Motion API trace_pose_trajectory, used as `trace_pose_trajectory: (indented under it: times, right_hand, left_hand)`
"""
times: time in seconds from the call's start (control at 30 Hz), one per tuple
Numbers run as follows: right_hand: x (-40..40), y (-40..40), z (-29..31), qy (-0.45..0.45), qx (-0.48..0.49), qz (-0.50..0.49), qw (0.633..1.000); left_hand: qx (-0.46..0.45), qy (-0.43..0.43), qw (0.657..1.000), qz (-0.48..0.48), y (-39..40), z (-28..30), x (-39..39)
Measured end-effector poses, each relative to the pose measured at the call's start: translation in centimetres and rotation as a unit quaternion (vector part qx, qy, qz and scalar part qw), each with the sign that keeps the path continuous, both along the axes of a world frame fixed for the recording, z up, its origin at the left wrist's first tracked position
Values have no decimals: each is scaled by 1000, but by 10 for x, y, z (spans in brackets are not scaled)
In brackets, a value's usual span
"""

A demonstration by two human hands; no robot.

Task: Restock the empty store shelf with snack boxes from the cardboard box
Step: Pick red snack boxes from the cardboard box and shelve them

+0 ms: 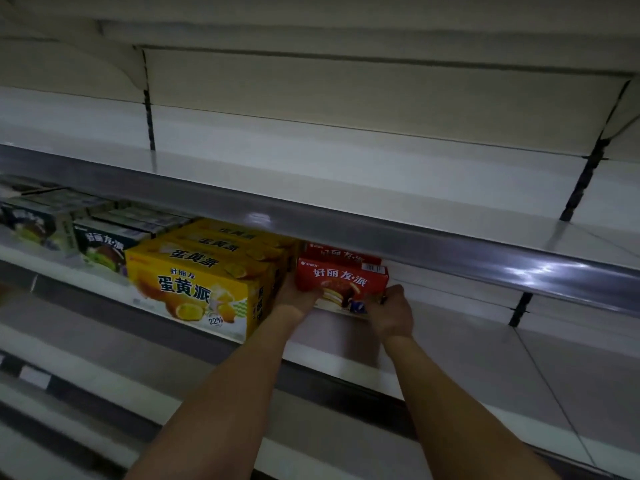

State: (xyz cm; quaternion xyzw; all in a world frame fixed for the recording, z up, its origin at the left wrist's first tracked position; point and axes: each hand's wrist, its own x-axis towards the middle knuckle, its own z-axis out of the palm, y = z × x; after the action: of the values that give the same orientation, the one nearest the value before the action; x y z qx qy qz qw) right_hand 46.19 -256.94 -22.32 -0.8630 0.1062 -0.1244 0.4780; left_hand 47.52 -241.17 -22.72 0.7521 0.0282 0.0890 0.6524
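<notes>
Green snack boxes (pixel 104 249) and yellow egg-yolk pie boxes (pixel 194 285) line the shelf (pixel 450 344). Just right of them, the left hand (pixel 298 299) and right hand (pixel 393 313) grip a red pie box (pixel 341 280) by its lower corners, another red box (pixel 341 254) behind it.

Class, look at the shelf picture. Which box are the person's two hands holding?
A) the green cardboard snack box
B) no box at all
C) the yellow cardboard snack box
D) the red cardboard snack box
D: the left hand and right hand grip the red cardboard snack box from either side on the white shelf, just right of the yellow cardboard snack boxes.
</notes>
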Motion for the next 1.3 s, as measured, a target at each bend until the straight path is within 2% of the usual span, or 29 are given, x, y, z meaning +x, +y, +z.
trace_pose_trajectory:
  times: [0.2,0.43,0.87,1.03,1.17,1.3]
  right_hand:
    - [20,8,-2,5,-5,-31,999]
    - [39,14,-11,-10,35,-59,998]
    - [50,22,-18,-34,106,-68,991]
    - [47,22,-13,-12,98,-75,992]
    - [41,20,-5,17,52,-72,996]
    - [32,14,1,44,34,-61,997]
  left_hand:
    - [-20,-13,999,-23,2,-15,29]
    - [-50,-47,996,-52,2,-22,51]
    - [-60,-23,996,-60,0,-22,68]
    - [-34,9,998,-54,0,-26,65]
    - [5,2,1000,-24,2,-39,80]
    - [41,36,998,-5,0,-56,95]
